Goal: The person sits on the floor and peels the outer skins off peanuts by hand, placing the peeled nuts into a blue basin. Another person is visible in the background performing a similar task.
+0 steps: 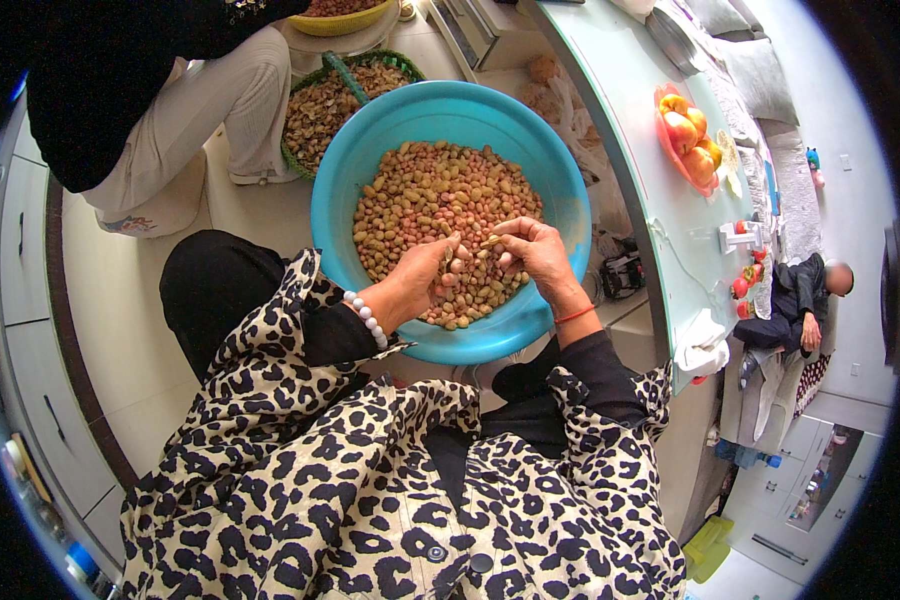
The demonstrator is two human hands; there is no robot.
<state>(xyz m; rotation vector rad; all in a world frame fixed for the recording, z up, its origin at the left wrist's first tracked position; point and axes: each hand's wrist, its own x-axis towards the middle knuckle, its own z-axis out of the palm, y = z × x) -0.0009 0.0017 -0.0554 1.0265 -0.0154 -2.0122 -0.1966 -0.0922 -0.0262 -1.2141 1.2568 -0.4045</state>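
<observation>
A large blue plastic basin (570, 187) stands before me, holding a heap of shelled and unshelled peanuts (435, 180). Over the near part of the heap, my left hand (409, 277) pinches a piece of peanut shell (448, 255) at its thumb and fingertips. A bead bracelet (365, 319) circles that wrist. My right hand (541, 259), with a red cord on its wrist, grips a peanut shell (489, 241) between thumb and fingers. The fingertips of both hands are close together, and some of them are hidden from above.
Beyond the basin sits a green basket (294, 154) of peanut shells, with a yellow basin (337, 24) behind it. A seated person's leg (255, 90) is at the left. On the right, a glass-topped table (615, 82) bears a bowl of apples (682, 139). Another person (791, 300) sits farther off.
</observation>
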